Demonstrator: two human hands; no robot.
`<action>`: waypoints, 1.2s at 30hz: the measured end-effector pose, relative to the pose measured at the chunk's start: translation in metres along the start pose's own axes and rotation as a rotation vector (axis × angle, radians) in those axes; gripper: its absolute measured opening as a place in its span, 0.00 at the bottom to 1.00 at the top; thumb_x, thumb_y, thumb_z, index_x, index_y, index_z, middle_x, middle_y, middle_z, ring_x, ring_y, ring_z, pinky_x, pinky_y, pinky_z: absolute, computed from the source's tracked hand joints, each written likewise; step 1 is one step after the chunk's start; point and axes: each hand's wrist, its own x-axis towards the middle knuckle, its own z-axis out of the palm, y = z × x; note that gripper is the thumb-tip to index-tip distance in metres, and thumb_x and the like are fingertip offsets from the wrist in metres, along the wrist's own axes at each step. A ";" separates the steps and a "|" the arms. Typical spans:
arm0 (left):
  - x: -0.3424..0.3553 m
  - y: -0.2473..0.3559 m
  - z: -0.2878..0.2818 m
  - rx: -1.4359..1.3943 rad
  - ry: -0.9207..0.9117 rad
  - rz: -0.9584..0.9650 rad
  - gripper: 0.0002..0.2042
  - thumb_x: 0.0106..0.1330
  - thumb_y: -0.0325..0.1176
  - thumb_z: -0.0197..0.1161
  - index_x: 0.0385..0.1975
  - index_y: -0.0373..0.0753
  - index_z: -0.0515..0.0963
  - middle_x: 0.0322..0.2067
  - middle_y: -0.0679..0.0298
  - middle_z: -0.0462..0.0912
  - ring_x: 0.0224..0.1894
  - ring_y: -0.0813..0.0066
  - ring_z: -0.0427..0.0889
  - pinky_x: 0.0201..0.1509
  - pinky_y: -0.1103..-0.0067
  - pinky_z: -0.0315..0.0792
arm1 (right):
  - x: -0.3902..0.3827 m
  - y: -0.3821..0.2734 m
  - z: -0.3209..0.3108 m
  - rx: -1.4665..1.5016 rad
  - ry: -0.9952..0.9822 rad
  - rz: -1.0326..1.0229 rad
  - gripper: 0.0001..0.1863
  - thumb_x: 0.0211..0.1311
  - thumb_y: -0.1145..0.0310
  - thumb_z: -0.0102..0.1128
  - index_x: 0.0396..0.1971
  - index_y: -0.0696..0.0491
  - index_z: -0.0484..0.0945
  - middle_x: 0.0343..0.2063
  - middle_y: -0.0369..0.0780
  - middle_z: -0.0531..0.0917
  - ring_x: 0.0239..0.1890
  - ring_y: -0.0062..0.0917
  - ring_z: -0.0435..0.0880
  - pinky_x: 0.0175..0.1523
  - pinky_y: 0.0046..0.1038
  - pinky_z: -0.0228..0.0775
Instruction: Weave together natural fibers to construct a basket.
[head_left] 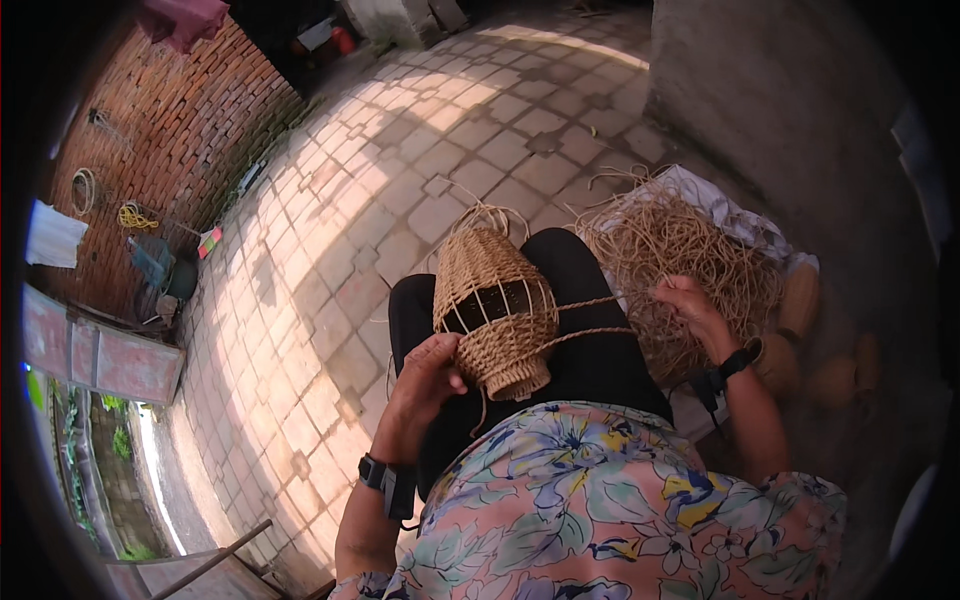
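A woven straw basket [492, 325], shaped like a vase, lies across my lap, its narrow neck toward me. Around its middle runs an open band of bare upright ribs, with tight weave on both sides. My left hand [430, 372] is closed on the basket's left side near the neck, thumb against the weave. Two twisted straw cords [592, 332] stretch from the basket to the right. Out to the right, my right hand [690, 303] is raised with its fingers pinched together, at the end of the upper cord.
A heap of loose straw strands [690, 250] lies on a white sheet [705, 195] to my right. Several finished woven pieces [800, 300] stand beside it. A grey wall [770, 110] rises at the right, a brick wall [180, 120] at the far left. Paving tiles [330, 260] cover the ground.
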 end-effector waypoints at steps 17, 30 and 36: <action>0.003 0.068 0.110 1.818 -0.016 0.701 0.08 0.63 0.33 0.55 0.38 0.39 0.77 0.27 0.57 0.79 0.30 0.63 0.81 0.32 0.72 0.73 | -0.006 -0.014 0.006 0.010 0.029 -0.069 0.12 0.59 0.62 0.62 0.22 0.51 0.71 0.14 0.27 0.67 0.13 0.09 0.60 0.17 0.16 0.50; -0.001 0.055 0.058 1.109 0.151 0.770 0.12 0.63 0.27 0.56 0.46 0.38 0.74 0.29 0.59 0.80 0.27 0.72 0.79 0.31 0.80 0.72 | -0.002 -0.036 0.028 0.063 -0.106 -0.086 0.09 0.58 0.66 0.63 0.25 0.53 0.73 0.14 0.29 0.68 0.14 0.09 0.61 0.16 0.14 0.47; 0.004 0.066 0.073 0.684 -0.139 0.128 0.15 0.67 0.28 0.52 0.53 0.39 0.69 0.30 0.63 0.77 0.27 0.79 0.78 0.30 0.84 0.74 | -0.013 -0.047 0.023 0.171 -0.084 -0.076 0.10 0.62 0.61 0.56 0.29 0.52 0.73 0.15 0.28 0.66 0.15 0.09 0.59 0.17 0.14 0.47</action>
